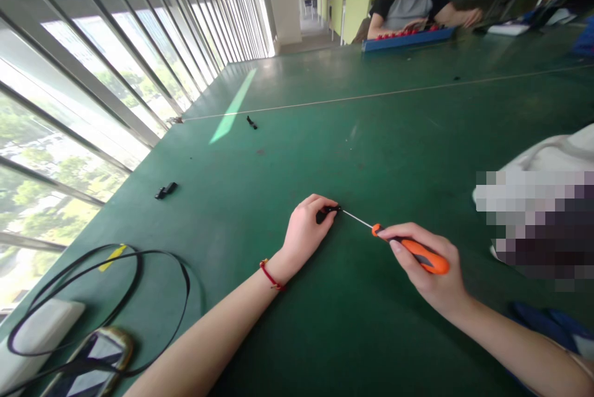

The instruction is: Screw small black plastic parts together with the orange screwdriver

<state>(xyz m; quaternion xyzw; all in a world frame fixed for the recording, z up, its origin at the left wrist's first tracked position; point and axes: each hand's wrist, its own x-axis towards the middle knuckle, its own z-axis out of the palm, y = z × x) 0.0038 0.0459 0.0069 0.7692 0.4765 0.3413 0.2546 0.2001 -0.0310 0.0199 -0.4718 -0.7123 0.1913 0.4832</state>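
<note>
Near the middle of the green table, my left hand (309, 224) pinches a small black part (323, 214) between thumb and fingers, its wrist circled by a red bracelet. My right hand (431, 267) is wrapped round the orange and black handle of a screwdriver (426, 257). The thin metal shaft points left, its tip at or very close to the end of the black part; whether they touch is too small to tell. Two more small black pieces lie on the table, one (166, 190) at the left and another (251, 122) farther back.
A looped black cable (187, 289), a phone (99, 360) and a white box (44, 335) are at the lower left. Metal railings (153, 20) border the left side. A pale bag (552, 156) lies right. Across the green table (297, 162), a person sits behind a blue tray (408, 39).
</note>
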